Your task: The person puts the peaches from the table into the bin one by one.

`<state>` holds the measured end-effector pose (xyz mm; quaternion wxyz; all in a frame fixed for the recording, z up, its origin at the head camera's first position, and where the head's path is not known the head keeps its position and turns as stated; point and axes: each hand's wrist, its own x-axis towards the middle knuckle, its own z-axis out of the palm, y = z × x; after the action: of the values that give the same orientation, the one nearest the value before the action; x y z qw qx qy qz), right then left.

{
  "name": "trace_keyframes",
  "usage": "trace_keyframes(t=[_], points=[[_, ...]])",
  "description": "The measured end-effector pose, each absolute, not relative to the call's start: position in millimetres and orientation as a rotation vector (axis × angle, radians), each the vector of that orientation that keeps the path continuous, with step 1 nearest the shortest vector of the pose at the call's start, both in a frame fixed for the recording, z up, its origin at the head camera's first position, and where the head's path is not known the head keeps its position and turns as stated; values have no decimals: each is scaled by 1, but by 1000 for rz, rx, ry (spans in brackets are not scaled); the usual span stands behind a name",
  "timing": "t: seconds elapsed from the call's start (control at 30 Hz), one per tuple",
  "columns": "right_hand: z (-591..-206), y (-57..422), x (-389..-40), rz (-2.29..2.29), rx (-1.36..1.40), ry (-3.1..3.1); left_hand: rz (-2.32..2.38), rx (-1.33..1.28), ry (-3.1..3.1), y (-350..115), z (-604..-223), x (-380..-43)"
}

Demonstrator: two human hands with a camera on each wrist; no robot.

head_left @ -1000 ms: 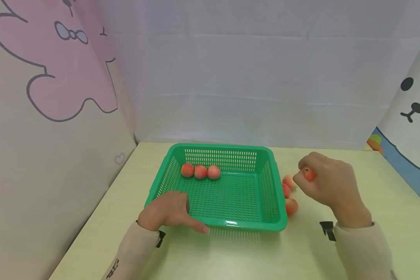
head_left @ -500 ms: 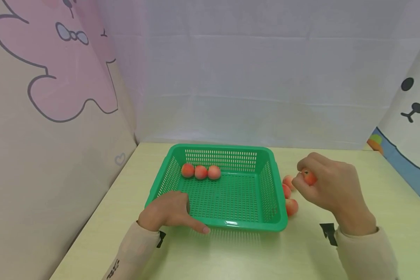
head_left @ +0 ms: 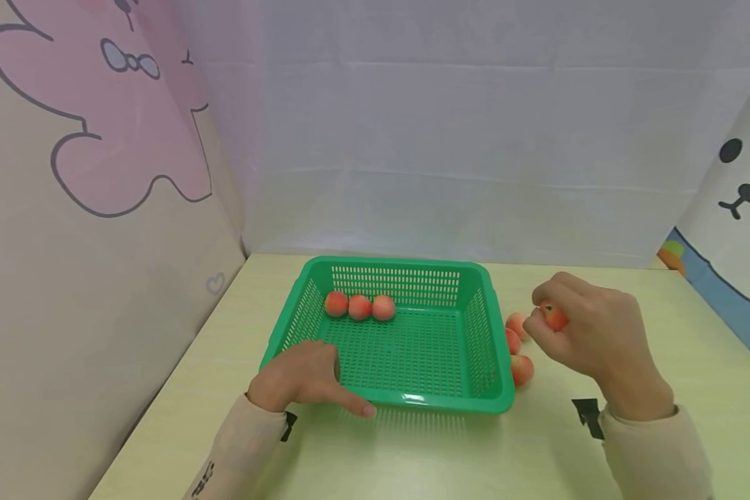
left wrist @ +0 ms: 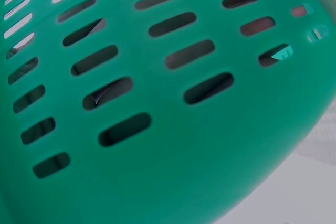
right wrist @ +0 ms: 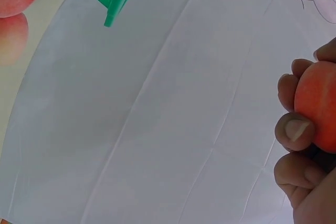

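My right hand [head_left: 600,337] holds a red-orange peach [head_left: 553,316] in curled fingers, raised above the table right of the green basket [head_left: 412,401]. In the right wrist view the thumb and fingertips wrap that peach [right wrist: 320,106], and its seam shows. My left hand [head_left: 303,375] grips the basket's near left corner, with the thumb along the outside of the front rim and the other fingers over the inner side. The basket's slotted wall [left wrist: 157,177] fills the left wrist view. Three peaches [head_left: 360,307] sit in a row at the basket's back left.
Beside the basket's right wall lie more peaches [head_left: 521,370], partly hidden by its rim. The pale wooden table [head_left: 425,462] meets a white curtain [head_left: 450,160] behind and printed cloth panels [head_left: 131,139] at both sides.
My right wrist has turned slightly, with the hand a touch lower and more of the held peach showing. The left hand, basket and other peaches stay in place.
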<state>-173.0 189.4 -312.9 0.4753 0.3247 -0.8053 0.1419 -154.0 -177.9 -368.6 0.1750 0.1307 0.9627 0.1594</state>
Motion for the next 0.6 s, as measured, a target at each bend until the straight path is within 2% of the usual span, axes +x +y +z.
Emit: trace_keyframes(t=[0.6], points=[[-287, 171, -150, 417, 871, -1920, 437, 367, 2729, -178, -371, -155]])
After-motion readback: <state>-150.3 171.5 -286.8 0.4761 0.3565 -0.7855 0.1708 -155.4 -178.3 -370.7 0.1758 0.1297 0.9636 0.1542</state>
